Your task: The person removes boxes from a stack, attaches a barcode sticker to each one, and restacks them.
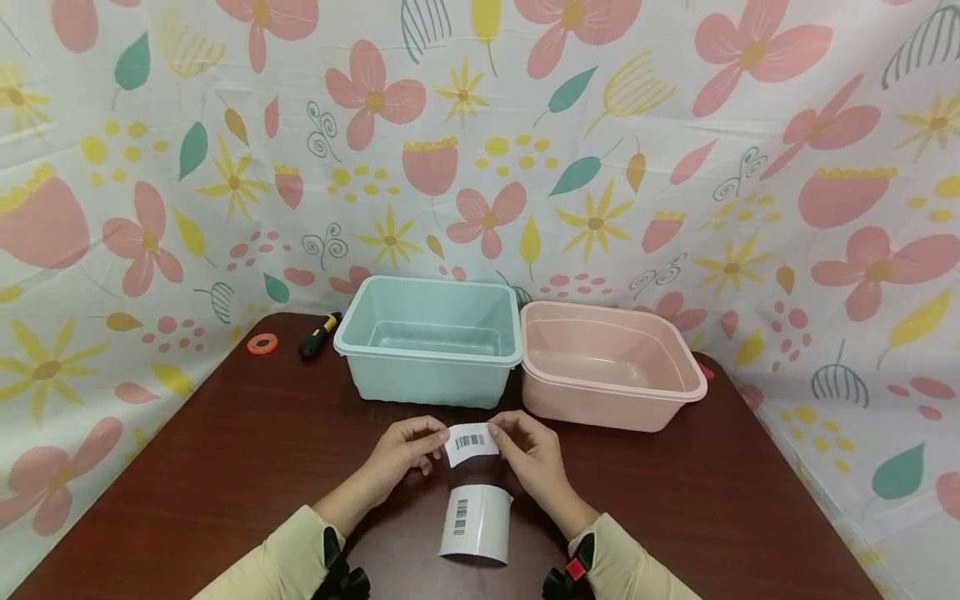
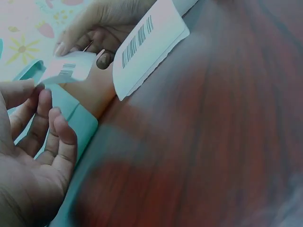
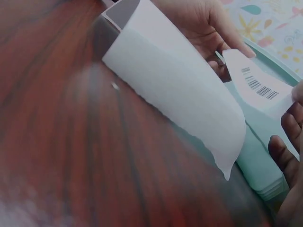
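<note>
Between my two hands a small white barcode label (image 1: pixel 471 443) is stretched above the table, printed side facing up. My left hand (image 1: pixel 402 454) pinches its left end between thumb and forefinger, the other fingers loosely bent. The right end is pinched by my right hand (image 1: pixel 536 460) in the same way. Just below the label, nearer to me, a curled piece of white barcode paper (image 1: pixel 487 525) arches over the tabletop, with neither hand on it. In the right wrist view this curled paper (image 3: pixel 175 85) shows its blank side and one ragged edge.
Behind the hands, a light blue bin (image 1: pixel 427 371) and a pink bin (image 1: pixel 600 408) stand side by side on the dark brown table (image 1: pixel 262 467). A yellow-and-black screwdriver (image 1: pixel 318 336) and an orange ring-shaped roll (image 1: pixel 262 343) lie at the back left. Floral cloth (image 1: pixel 480 108) hangs behind.
</note>
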Demonstrator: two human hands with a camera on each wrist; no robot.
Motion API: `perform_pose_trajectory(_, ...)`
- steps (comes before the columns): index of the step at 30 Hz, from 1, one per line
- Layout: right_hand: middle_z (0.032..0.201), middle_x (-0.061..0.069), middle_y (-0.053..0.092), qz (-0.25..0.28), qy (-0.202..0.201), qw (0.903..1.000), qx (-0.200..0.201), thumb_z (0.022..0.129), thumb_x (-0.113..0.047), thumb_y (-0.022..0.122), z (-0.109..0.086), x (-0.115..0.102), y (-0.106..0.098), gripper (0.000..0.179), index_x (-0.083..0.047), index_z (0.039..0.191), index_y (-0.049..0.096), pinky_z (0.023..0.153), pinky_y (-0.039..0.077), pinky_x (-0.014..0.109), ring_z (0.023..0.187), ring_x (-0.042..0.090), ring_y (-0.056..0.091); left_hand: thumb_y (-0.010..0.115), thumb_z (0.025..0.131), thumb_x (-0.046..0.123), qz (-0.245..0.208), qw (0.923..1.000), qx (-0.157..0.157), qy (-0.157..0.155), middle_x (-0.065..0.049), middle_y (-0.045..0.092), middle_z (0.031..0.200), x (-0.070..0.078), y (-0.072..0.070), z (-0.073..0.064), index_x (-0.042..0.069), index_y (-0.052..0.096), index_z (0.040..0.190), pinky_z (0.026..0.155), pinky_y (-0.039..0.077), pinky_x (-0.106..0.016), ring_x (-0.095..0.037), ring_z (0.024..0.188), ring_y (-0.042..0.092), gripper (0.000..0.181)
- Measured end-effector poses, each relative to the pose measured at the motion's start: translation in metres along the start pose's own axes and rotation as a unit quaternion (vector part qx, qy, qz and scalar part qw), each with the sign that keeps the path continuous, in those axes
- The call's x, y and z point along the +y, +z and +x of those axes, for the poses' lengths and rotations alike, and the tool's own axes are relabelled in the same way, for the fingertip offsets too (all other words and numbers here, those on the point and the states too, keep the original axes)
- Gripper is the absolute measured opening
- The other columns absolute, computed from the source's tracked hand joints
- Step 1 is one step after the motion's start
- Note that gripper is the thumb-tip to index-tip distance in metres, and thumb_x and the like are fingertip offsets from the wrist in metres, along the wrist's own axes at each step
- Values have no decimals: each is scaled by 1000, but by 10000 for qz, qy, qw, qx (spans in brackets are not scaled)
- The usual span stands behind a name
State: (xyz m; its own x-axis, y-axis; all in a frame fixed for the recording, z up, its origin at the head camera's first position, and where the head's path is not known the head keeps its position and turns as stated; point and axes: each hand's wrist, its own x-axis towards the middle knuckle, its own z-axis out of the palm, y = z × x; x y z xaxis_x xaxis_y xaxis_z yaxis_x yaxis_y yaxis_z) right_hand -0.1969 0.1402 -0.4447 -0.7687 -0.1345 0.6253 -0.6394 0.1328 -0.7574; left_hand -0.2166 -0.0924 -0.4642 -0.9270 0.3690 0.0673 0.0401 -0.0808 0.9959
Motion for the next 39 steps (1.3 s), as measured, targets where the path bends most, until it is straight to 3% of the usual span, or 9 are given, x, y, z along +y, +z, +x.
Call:
perform_pose_trajectory(4, 80, 16, 68, -288, -162, 9993, 198, 90, 8, 69, -2, 10, 5, 11, 1, 99, 71, 55, 51, 27, 64, 26, 61, 75, 91, 20, 179, 9983, 545, 132, -7, 63, 83, -4, -3, 2, -1, 68, 103, 60, 53, -29, -20, 72, 60, 25)
perform_pose_trajectory(9, 87, 9, 71, -596, -403, 9967, 370, 90, 3, 73, -3, 28, 14, 19, -3, 108, 71, 61, 54, 26, 74, 22, 66, 80, 87, 18, 266, 9909, 1275, 338, -7, 65, 82, -5, -6, 4, 1, 72, 97, 64, 54, -33, -21, 69, 61, 21)
perform_pose_trajectory(13, 89, 9, 71, -868, -582, 9927, 600, 90, -1, 74, 5, 32, 23, 23, 0, 113, 68, 66, 53, 23, 78, 18, 67, 83, 85, 18, 377, 9825, 1753, 498, -7, 67, 81, -3, -7, 8, 4, 74, 96, 63, 53, -33, -19, 67, 61, 20)
perform_pose_trajectory(19, 89, 0, 71, -1030, -786, 9884, 797, 93, -9, 73, 18, 43, 37, 12, -9, 104, 71, 63, 52, 20, 72, 13, 65, 84, 83, 18, 431, 9661, 2403, 835, -6, 68, 81, 3, -12, 12, 4, 74, 97, 59, 53, -32, -24, 65, 61, 22)
perform_pose_trajectory(23, 90, 1, 71, -1166, -1055, 9840, 840, 93, -8, 73, 23, 46, 46, 8, -11, 100, 71, 64, 53, 23, 74, 12, 65, 85, 83, 24, 451, 9577, 2681, 941, -7, 67, 82, 3, -17, 12, 5, 75, 95, 59, 52, -31, -25, 71, 61, 24)
perform_pose_trajectory(31, 92, 2, 70, -1544, -1368, 9749, 832, 94, -7, 71, 33, 46, 58, 5, -9, 98, 69, 64, 56, 42, 80, 15, 67, 85, 83, 24, 413, 9459, 3052, 1021, -10, 69, 87, 6, -24, 13, 4, 77, 96, 66, 47, -22, -20, 81, 59, 25)
perform_pose_trajectory(39, 94, 0, 70, -1700, -1552, 9699, 799, 94, -9, 72, 37, 48, 62, 6, -9, 99, 69, 65, 56, 39, 83, 12, 67, 86, 83, 25, 758, 9348, 3242, 1234, -7, 70, 85, 5, -28, 14, 9, 77, 94, 68, 48, -22, -16, 81, 60, 22)
